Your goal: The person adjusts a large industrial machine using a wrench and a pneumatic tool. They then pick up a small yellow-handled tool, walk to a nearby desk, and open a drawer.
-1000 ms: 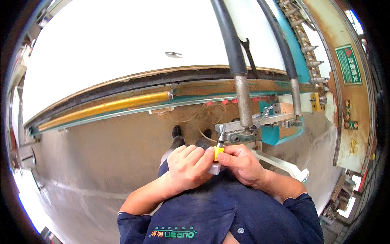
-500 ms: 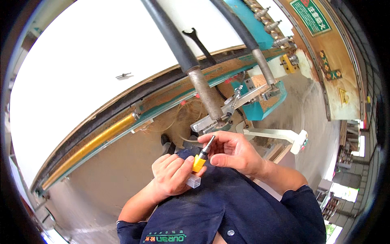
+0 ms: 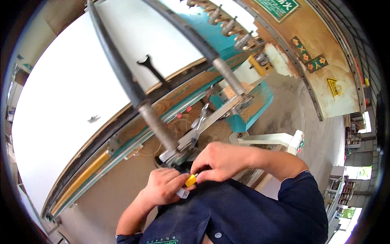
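My left hand (image 3: 161, 188) is closed round a yellow plastic holder (image 3: 190, 181) and a clear plastic cover (image 3: 182, 193), which pokes out below the fingers. My right hand (image 3: 221, 161) comes in from the right, thumb and fingers pinched over the metal router bit (image 3: 196, 175) standing in the yellow holder. Most of that bit is hidden behind the right fingers. Both hands are together in front of my dark shirt. A small, blurred metal bit (image 3: 93, 118) lies on the white board beyond them.
A black spanner (image 3: 152, 70) rests on the white board (image 3: 53, 110). Two dark bars (image 3: 118, 61) reach across the machine toward me. A teal tray with wood chips (image 3: 252, 107), a row of tool holders (image 3: 228, 26) and a white machine arm (image 3: 270, 140) are to the right.
My right hand has closed on the bit, which showed bare between my hands before. The view has swung, shifting the machine leftward in the picture.
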Demonstrator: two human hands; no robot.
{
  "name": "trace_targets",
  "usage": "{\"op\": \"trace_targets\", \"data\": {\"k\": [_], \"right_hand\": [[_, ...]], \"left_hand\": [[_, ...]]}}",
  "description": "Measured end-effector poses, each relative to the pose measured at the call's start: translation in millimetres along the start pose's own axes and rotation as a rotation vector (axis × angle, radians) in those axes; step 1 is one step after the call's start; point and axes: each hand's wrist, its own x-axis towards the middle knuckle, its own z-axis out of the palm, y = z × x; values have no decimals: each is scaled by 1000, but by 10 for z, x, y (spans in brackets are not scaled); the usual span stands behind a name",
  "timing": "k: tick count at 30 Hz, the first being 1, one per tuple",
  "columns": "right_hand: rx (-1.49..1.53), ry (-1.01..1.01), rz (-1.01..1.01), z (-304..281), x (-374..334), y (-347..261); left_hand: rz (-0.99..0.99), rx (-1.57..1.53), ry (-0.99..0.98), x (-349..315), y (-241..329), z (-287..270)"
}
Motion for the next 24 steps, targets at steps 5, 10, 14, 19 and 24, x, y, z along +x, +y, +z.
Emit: {"op": "trace_targets", "data": {"k": [5, 10, 14, 19, 24], "right_hand": [[-3, -10, -109, -213, -523, 653], [-140, 144, -159, -413, -953, 905], [-379, 249, -107, -851, -1252, 882], [-698, 868, 375, -1860, -1899, 1094], [-1172, 900, 469, -2592, -1624, 1174]], "left_hand": [[-99, -27, -154, 675, 25, 491], [-94, 72, -276, 1136, 33, 681], [-154, -180, -157, 1213, -151, 592], [-700, -77, 231, 862, -729, 257], [-485, 129, 155, 845, -1235, 589]]}}
